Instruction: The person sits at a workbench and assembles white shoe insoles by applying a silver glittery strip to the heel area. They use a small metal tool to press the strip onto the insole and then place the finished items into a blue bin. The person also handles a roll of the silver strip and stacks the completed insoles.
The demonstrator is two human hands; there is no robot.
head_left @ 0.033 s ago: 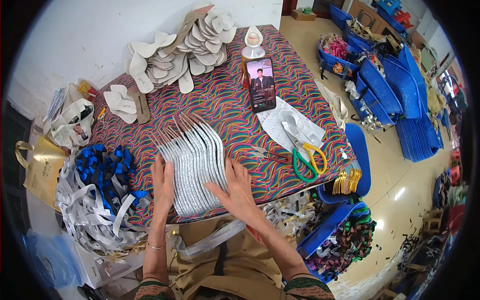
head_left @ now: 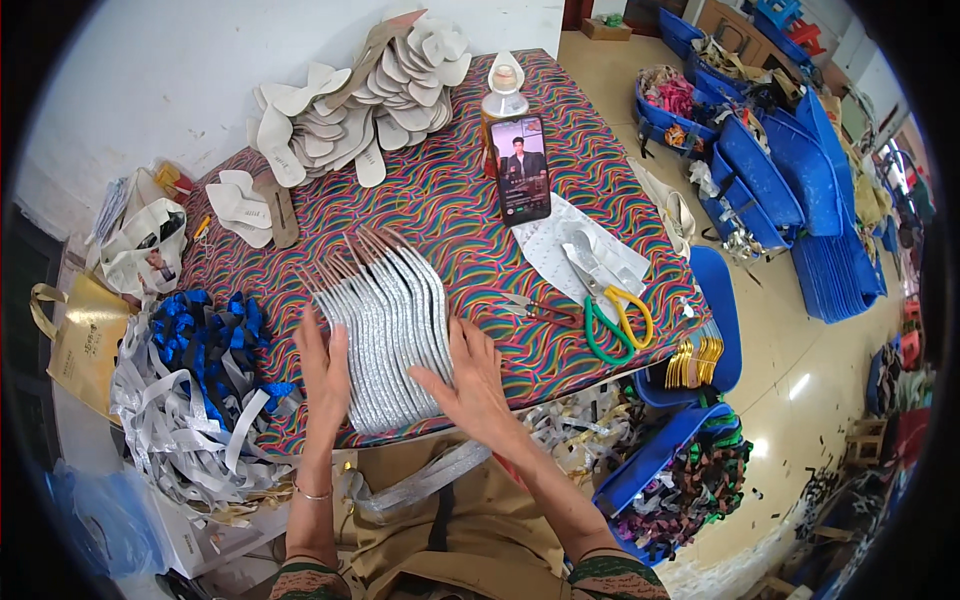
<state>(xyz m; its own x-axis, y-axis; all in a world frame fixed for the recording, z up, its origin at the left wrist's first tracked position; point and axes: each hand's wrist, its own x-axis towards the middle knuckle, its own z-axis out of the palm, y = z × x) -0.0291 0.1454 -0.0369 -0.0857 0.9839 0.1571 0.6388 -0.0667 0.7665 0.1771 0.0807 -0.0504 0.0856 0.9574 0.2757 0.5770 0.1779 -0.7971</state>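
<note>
A row of silver glitter-edged insoles stands packed on edge near the table's front, their thin brownish ends fanned out at the far side. My left hand is at the row's left side, its thumb along the outermost piece and its fingers stretched and apart. On the right side, my right hand touches the row, with its thumb across the near edges and its fingers extended. A silver glitter strip hangs across my lap below. Right of the row lie thread snips and scissors with green and yellow handles.
A phone leans on a bottle at the back. White insoles are heaped by the wall. Silver and blue strip offcuts pile up at left. Blue bins and gold-edged pieces are at right.
My left fingers have eased slightly outward to the left, away from the row. My right hand and the insoles stay nearly where they were.
</note>
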